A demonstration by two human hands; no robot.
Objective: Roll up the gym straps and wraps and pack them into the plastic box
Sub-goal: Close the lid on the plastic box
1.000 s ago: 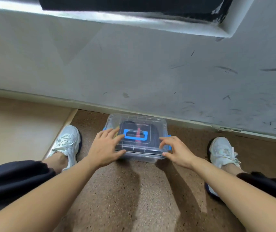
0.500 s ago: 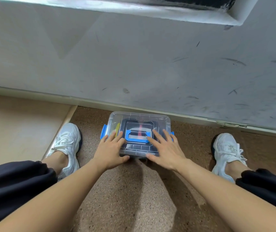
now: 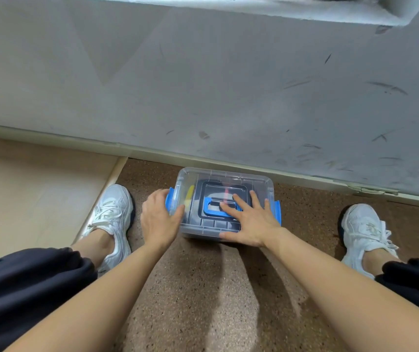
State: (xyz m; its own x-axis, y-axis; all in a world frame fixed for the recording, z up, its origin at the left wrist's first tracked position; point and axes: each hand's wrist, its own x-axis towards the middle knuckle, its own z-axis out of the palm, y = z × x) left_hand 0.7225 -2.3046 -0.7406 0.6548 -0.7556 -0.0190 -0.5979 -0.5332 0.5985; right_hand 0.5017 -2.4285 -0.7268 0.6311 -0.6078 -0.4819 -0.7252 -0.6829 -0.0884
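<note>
Wall: grey, scuffed, filling the upper frame.
Floor: speckled brown, lower centre.
Plastic box: clear, centre frame on the floor near the wall's base; dark contents inside.
Right hand: grip spread flat on the lid, fingers over the blue handle.
Left hand: grip curled round the box's left end, over the blue latch.

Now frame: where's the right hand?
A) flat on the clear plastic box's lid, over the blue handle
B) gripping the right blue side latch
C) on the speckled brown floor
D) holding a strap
A: the right hand lies with straight fingers on the lid of the clear plastic box, across the blue lid handle. The left hand curls round the left blue side latch.
</note>
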